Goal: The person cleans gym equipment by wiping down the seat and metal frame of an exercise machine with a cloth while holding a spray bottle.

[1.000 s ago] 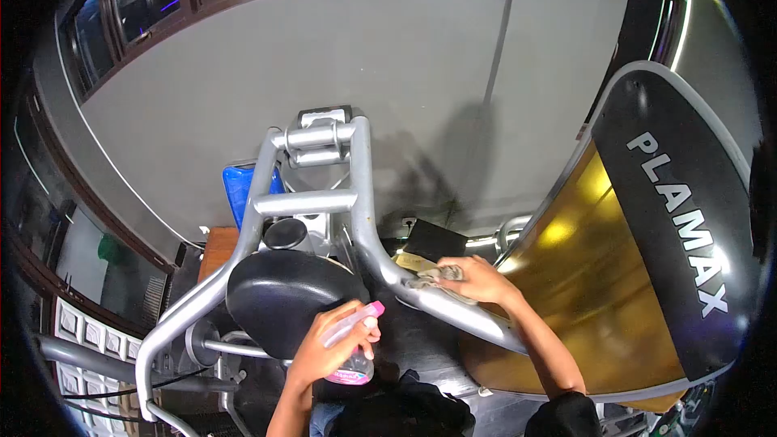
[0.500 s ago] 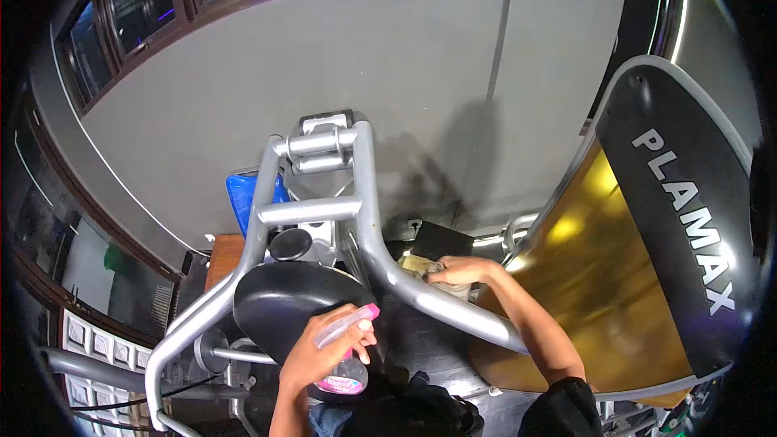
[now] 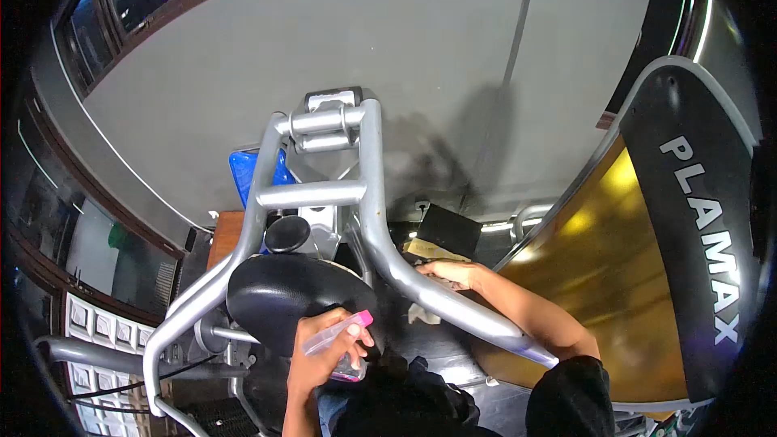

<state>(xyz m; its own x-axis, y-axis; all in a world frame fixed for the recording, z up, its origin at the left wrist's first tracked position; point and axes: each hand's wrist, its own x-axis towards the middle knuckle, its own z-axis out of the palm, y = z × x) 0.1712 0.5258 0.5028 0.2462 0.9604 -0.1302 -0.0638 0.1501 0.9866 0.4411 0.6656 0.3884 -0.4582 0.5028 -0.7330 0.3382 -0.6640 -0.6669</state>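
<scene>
- Head view: your left hand (image 3: 328, 350) wraps its fingers round the bottle (image 3: 350, 370) above the pad (image 3: 279, 295); a stray squeeze might spray it.
- Your right hand (image 3: 455, 273) is on the far side of the right bar (image 3: 441, 299); its fingertips are partly hidden, so I can't tell their grip.
- Cloth (image 3: 423, 315) shows below that bar; a loose hold could drop it.
- Bottle clear plastic, pad rounded and glossy black, bar smooth curved tube, cloth limp and crumpled.
</scene>
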